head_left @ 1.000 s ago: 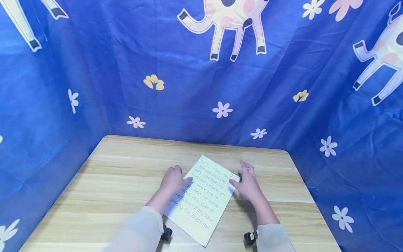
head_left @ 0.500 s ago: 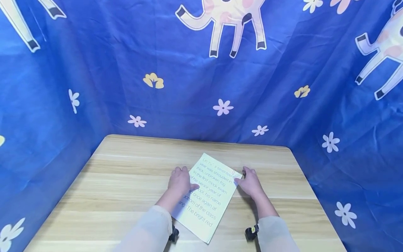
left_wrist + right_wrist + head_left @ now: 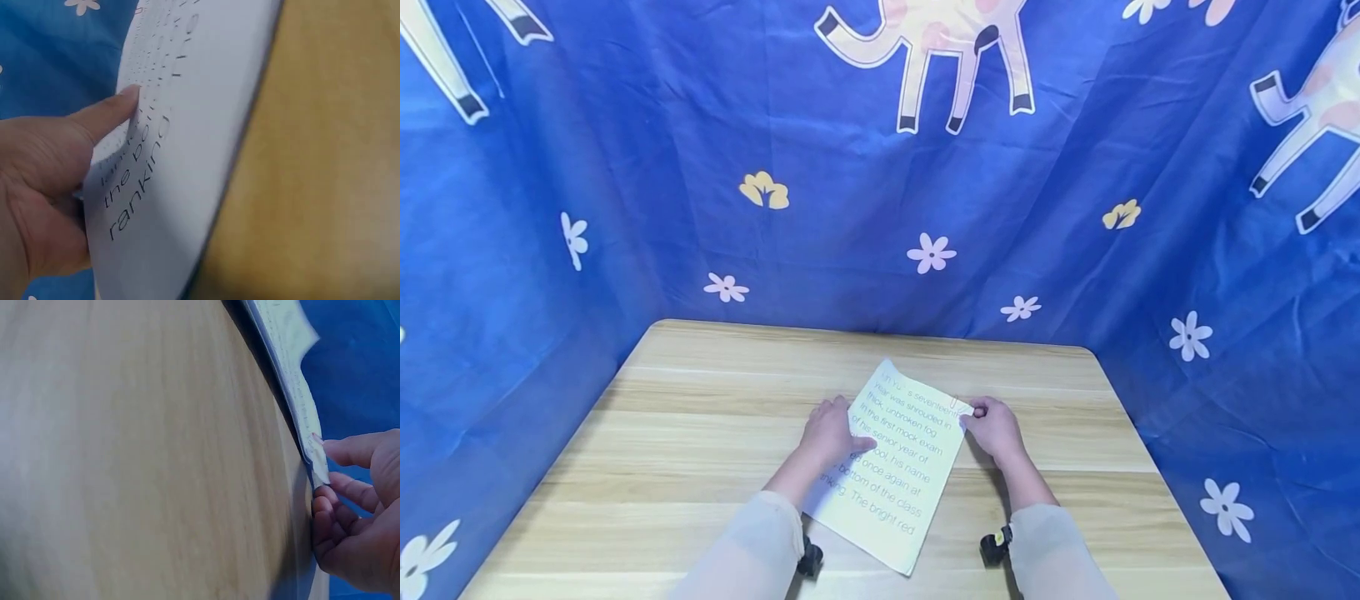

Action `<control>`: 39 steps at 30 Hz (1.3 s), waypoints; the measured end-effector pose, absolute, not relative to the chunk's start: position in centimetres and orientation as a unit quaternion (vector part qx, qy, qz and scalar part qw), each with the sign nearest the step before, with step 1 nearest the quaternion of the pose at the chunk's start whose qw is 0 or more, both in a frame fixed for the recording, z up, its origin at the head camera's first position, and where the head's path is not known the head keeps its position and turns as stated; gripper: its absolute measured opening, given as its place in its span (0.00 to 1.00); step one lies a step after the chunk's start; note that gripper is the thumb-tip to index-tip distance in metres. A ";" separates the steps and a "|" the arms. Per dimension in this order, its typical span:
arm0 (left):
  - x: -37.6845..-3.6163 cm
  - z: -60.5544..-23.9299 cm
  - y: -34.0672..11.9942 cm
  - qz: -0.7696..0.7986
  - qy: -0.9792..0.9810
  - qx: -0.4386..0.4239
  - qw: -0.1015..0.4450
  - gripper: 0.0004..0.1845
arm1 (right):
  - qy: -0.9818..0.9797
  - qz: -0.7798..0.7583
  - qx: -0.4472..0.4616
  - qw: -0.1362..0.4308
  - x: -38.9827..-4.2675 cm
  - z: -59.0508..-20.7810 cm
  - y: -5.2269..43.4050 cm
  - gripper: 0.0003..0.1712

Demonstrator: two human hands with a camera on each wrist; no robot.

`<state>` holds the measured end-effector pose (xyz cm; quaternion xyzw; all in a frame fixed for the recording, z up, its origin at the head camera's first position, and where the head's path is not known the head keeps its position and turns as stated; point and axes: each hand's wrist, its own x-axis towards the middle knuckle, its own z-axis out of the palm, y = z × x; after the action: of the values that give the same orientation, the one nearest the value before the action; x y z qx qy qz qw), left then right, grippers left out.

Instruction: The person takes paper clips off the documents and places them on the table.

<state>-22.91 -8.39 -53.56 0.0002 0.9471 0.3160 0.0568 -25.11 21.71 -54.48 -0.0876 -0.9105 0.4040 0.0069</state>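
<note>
A pale yellow printed sheet of paper lies slanted near the middle of the wooden table. My left hand grips its left edge, thumb on the printed side and fingers underneath. The left wrist view shows that thumb pressed on the sheet, which is raised off the wood. My right hand pinches the sheet's far right corner, where a small paper clip sits. In the right wrist view the right fingers curl round the edge of the lifted paper.
A blue cloth printed with flowers and cartoon animals hangs behind and on both sides of the table. Bare wood shows all round the sheet. Small black devices sit at both wrists.
My right hand went from open over the corner to pinching it. The left hand stayed on the left edge, and the sheet shifted slightly and rose off the table.
</note>
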 end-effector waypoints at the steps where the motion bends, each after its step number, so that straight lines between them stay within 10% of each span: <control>1: -22.9 -53.8 -8.4 0.323 0.945 0.007 0.050 0.46 | -0.906 0.413 -0.092 0.011 -25.2 -54.5 21.6 0.24; 11: -22.3 -54.5 -8.7 0.478 0.876 -0.012 0.056 0.15 | -0.834 0.539 -0.114 0.019 -25.7 -55.2 21.0 0.22; 39: -21.1 -54.2 -10.8 0.676 0.717 -0.039 0.165 0.19 | -0.789 0.600 -0.080 0.105 -26.3 -55.1 19.4 0.26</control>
<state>-21.05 -10.77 -54.19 -0.0390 0.7172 0.6759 0.1650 -26.27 19.43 -55.10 -0.0804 -0.7887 0.6003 0.1054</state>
